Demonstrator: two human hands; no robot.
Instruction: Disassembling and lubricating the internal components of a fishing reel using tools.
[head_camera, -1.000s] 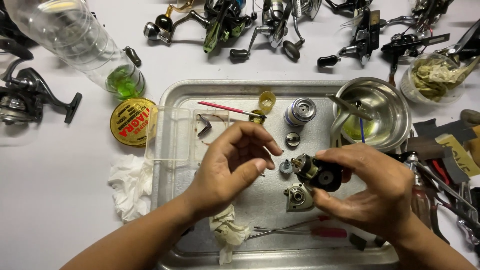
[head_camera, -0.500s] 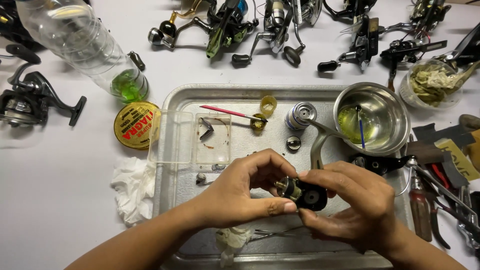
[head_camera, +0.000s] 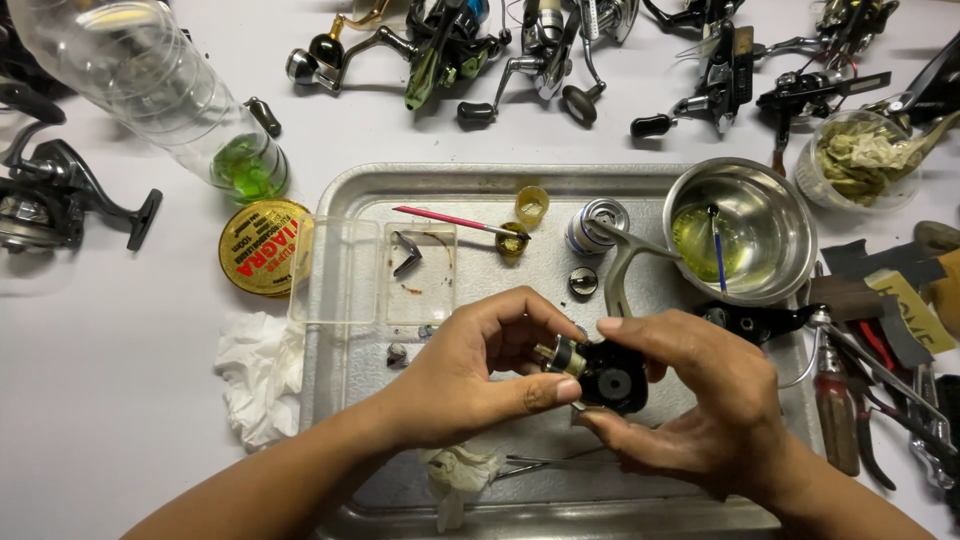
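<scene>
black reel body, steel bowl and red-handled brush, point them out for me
black reel body (head_camera: 612, 382), head view, on its round side plate
steel bowl (head_camera: 775, 215), head view, on the bare inner wall
red-handled brush (head_camera: 450, 219), head view, on the middle of its handle

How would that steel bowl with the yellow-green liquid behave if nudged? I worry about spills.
The steel bowl looks thin, rounded and smooth, so it would likely slide or rock easily. Its yellow-green liquid would probably slosh, and the blue stick leaning inside could shift.
</scene>
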